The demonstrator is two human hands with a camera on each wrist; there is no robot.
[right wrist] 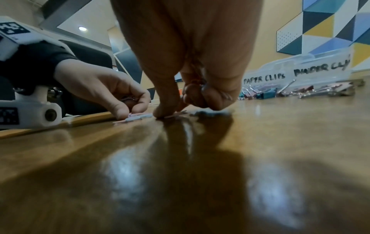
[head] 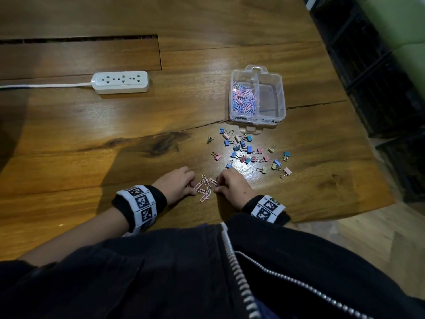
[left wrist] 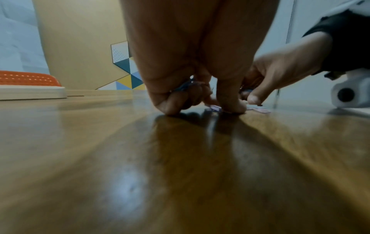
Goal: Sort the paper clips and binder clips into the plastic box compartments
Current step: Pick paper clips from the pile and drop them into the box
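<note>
Several pink paper clips (head: 204,188) lie on the wooden table between my two hands. My left hand (head: 192,183) has curled fingers that keep a few blue paper clips (left wrist: 186,86) tucked against the palm, while its fingertips (left wrist: 230,107) press on a clip on the table. My right hand (head: 218,184) is curled the same way, fingertips (right wrist: 166,110) down on the clips, with clips held in its bent fingers (right wrist: 195,82). The clear plastic box (head: 281,97) stands farther back on the right. Its left compartment holds paper clips (head: 243,97) and its right one looks bare. Binder clips (head: 248,153) lie scattered in front of it.
A white power strip (head: 120,82) with its cord lies at the back left. A long dark slot (head: 80,39) runs across the table behind it. The table's edge (head: 377,203) is near on the right. The box's labels (right wrist: 264,76) read paper clips and binder clips.
</note>
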